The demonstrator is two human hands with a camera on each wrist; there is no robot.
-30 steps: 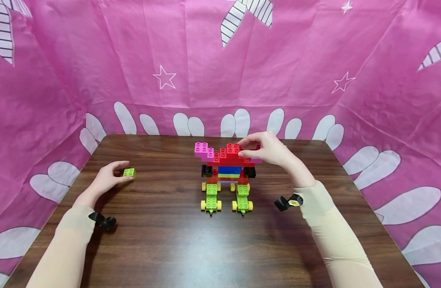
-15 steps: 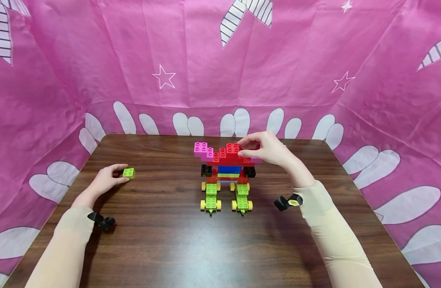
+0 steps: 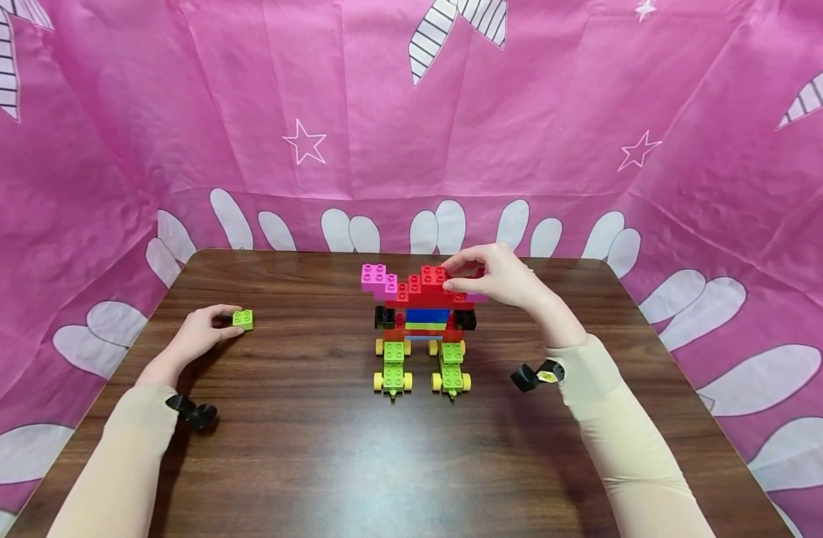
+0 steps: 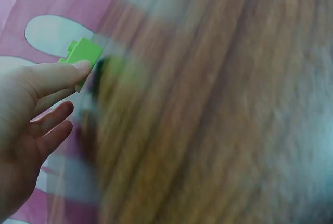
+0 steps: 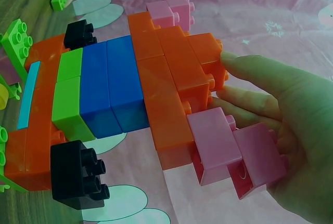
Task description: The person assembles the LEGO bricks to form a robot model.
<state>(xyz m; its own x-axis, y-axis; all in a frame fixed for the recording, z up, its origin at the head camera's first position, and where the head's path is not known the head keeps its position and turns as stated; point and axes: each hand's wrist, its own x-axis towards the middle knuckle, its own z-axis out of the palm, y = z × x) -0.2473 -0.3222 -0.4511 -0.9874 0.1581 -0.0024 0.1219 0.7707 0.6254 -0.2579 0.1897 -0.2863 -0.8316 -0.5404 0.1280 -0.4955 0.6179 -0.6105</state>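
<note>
In the head view, my left hand pinches a small lime-green toy brick between thumb and fingertips, at the left of the table. The left wrist view shows the thumb on the brick's side, with the lower fingers spread loosely. My right hand grips the red brick on top of a built toy-brick figure, thumb in front and fingers behind. Pink bricks step up at each end of the figure's red top. Its middle has blue bricks, with black bricks at either side.
The figure stands on two lime-green wheeled bases with yellow wheels on the brown wooden table. Pink cloth with white shapes hangs behind and around the table. A black wrist camera sits on each sleeve.
The lime-green brick has shifted slightly between my left fingertips and now sits a touch farther right. My right hand keeps its grip on the red brick, and the figure stays in place.
</note>
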